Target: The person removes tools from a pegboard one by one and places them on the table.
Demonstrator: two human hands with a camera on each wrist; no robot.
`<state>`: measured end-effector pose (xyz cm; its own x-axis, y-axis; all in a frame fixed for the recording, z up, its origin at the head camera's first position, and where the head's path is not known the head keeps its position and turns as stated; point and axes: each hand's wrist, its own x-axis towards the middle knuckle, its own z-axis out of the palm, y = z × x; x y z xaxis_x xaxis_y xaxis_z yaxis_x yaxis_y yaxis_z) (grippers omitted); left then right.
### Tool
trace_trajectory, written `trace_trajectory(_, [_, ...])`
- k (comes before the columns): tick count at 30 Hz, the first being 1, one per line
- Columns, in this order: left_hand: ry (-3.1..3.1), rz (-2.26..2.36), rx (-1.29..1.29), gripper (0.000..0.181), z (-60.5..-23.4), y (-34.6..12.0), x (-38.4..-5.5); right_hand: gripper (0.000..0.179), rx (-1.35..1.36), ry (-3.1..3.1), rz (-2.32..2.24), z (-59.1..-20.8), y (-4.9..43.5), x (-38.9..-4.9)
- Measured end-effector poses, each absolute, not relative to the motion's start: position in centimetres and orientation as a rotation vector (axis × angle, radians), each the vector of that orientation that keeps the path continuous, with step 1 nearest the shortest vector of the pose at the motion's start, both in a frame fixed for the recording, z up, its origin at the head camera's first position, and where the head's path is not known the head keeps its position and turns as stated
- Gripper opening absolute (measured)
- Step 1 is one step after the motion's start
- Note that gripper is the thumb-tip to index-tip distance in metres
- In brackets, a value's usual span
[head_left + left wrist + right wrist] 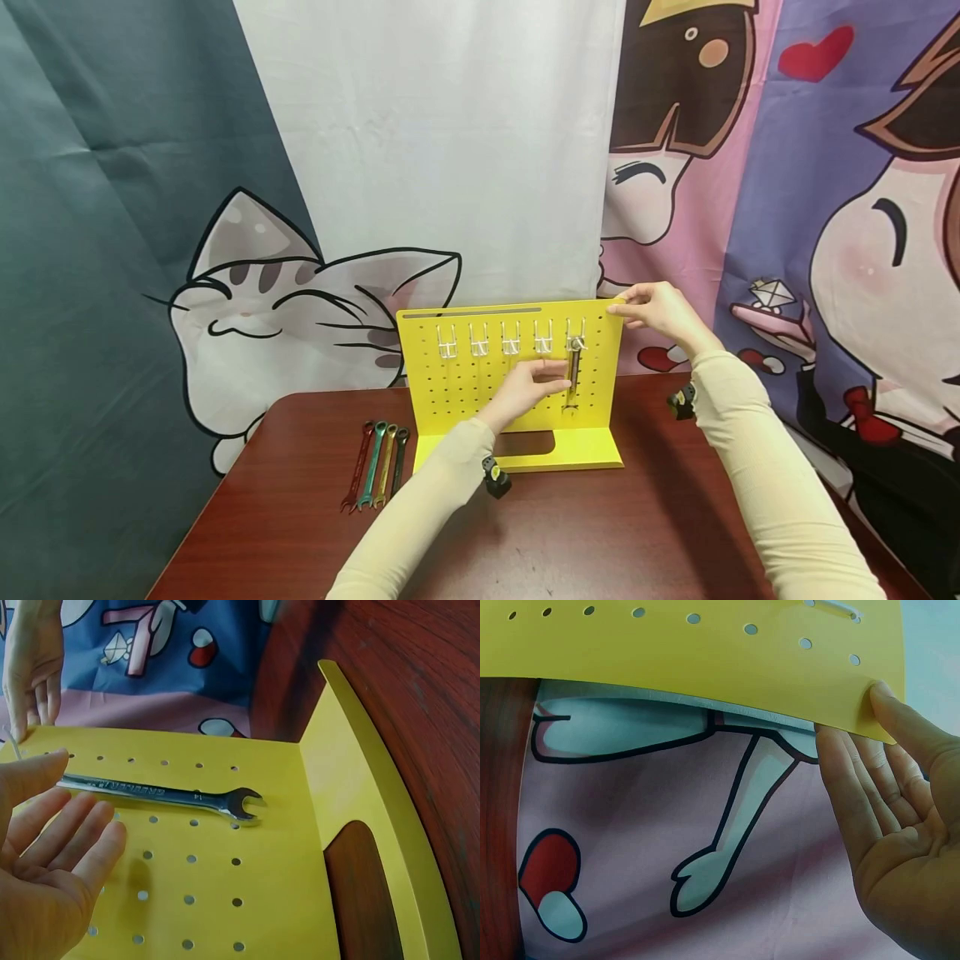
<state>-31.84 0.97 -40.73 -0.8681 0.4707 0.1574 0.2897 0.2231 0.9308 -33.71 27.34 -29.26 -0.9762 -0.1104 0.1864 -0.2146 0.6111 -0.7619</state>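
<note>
A silver combination wrench (574,369) hangs upright from the rightmost hook (576,342) on a yellow pegboard (465,400). Its open end (241,805) points down, toward the board's base. My left hand (525,387) is right beside the wrench's shaft, thumb and fingers extended and apart in the left wrist view. The board's top right corner is pinched by my right hand (663,315); the thumb (907,724) lies on the front face and the other fingers go behind the edge.
Several coloured wrenches, among them a red one (357,467) and a green one (372,465), lie side by side left of the board. More white wire hooks (478,340) line its upper part. A printed curtain (450,150) hangs behind the brown table (570,533).
</note>
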Motion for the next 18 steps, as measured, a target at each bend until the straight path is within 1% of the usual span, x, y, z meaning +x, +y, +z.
trace_trajectory(18, [2.317,1.942,0.660,0.032,-41.0,3.2,-32.5,0.038,0.281,-2.714,1.281,-29.3,27.4,-33.7])
